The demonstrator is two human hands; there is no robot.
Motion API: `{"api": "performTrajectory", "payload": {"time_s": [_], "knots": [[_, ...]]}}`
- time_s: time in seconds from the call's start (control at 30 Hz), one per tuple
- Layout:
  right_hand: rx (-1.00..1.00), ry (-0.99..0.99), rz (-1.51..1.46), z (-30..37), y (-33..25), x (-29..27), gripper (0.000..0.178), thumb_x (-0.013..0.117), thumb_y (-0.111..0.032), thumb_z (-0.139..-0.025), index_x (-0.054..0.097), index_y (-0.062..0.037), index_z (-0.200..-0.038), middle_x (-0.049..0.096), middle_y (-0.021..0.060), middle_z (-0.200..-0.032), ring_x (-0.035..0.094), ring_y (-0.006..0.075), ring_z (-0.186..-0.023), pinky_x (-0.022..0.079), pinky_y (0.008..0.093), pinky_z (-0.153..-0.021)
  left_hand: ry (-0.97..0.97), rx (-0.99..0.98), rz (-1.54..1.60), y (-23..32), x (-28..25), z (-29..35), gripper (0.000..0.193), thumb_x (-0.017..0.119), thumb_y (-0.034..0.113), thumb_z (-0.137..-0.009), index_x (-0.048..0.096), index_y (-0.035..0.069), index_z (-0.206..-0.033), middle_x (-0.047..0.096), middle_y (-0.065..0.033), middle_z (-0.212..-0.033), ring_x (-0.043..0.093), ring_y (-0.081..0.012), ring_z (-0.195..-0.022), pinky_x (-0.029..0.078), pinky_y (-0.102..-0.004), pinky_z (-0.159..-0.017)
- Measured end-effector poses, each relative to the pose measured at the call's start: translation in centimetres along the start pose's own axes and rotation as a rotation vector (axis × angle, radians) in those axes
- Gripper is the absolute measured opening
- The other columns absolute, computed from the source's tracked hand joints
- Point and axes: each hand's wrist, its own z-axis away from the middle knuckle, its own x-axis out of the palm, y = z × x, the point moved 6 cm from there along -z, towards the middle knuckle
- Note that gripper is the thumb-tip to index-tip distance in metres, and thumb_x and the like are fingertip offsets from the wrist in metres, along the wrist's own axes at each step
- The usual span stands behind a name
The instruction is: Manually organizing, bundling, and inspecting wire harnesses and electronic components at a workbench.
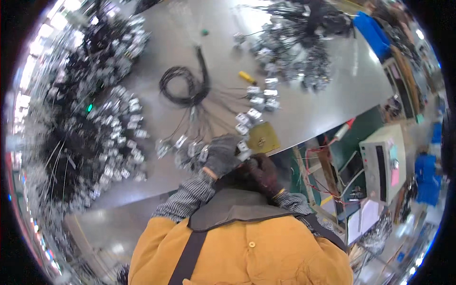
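- So the main thing here is a black wire harness with a looped, bundled middle (192, 101), lying on a grey, smooth metal counter (316, 109). It's sitting about mid-counter, just past the hands, with one thick tail pointing away from the person.
- Thin leads fan out from it toward the person and off to the right, ending in small white blocky plastic connectors (254, 114). Some sit near the left hand, and more run in a rough line up the right side.
- Left hand (222, 156), in a grey knit glove, is at the near edge, right among the lead ends. Its fingers are bent, but honestly can't tell if they're grasping a connector or just resting there.
- Right hand (263, 175), in a dark maroon glove, is just beside it. Fingers curl inward, tips too dark and blurry to say if anything's in them.
- Just beyond the right hand there's a flat olive-yellow square piece (264, 137) with a dark mark near its middle.
- Further up: a small yellow-handled tool (247, 77) and a tiny green piece (204, 32).
- Big tangled heap of black wires with whitish connectors (111, 121) on the left, and another dark wire pile with pale ends (294, 50) toward the far right.
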Motion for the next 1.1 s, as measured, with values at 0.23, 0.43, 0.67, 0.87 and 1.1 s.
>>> {"api": "performTrajectory", "payload": {"time_s": [0.23,0.43,0.67,0.87,1.1], "knots": [[-0.165,0.110,0.163,0.4,-2.0,0.0,0.023,0.064,-0.020,-0.097,0.060,-0.0018,-0.111,0.067,0.0228,-0.097,0.067,0.0407,-0.089,0.053,0.0468,-0.079,-0.054,-0.101,-0.034,-1.5,0.9,0.2,0.047,0.081,0.043,-0.077,0.072,0.012,-0.111,0.070,-0.0168,-0.097,0.067,-0.0356,-0.091,0.052,-0.0464,-0.083],[-0.112,0.036,0.171,0.4,-1.7,0.3,0.023,0.063,-0.019,-0.097,0.059,-0.0017,-0.112,0.066,0.0227,-0.100,0.066,0.0395,-0.091,0.052,0.0460,-0.081,-0.018,-0.063,-0.076,-0.7,-0.1,0.3,0.047,0.081,0.044,-0.077,0.072,0.012,-0.110,0.069,-0.0146,-0.097,0.067,-0.0335,-0.091,0.052,-0.0450,-0.083],[-0.593,-0.092,0.211,0.7,-0.4,0.4,0.038,0.064,-0.025,-0.096,0.060,0.0005,-0.125,0.066,0.0210,-0.108,0.066,0.0315,-0.097,0.052,0.0403,-0.086,-0.067,-0.109,-0.084,-0.9,0.4,0.3,0.047,0.078,0.042,-0.080,0.071,0.012,-0.115,0.069,-0.0143,-0.101,0.067,-0.0333,-0.094,0.052,-0.0443,-0.086],[-0.506,-0.097,0.224,0.6,0.1,0.5,0.038,0.059,-0.025,-0.098,0.059,0.0008,-0.125,0.064,0.0239,-0.115,0.064,0.0343,-0.103,0.051,0.0414,-0.089,-0.091,-0.121,-0.081,-0.8,0.5,0.2,0.049,0.077,0.045,-0.081,0.071,0.011,-0.115,0.070,-0.0155,-0.104,0.067,-0.0338,-0.098,0.052,-0.0443,-0.088],[-0.149,-0.021,0.147,-0.5,-1.0,0.1,0.023,0.061,-0.020,-0.096,0.060,-0.0014,-0.110,0.065,0.0188,-0.100,0.064,0.0320,-0.088,0.051,0.0420,-0.079,-0.138,-0.169,-0.049,-0.6,0.0,0.0,0.053,0.076,0.049,-0.081,0.070,0.007,-0.113,0.070,-0.0169,-0.100,0.067,-0.0349,-0.097,0.052,-0.0449,-0.088]]}}
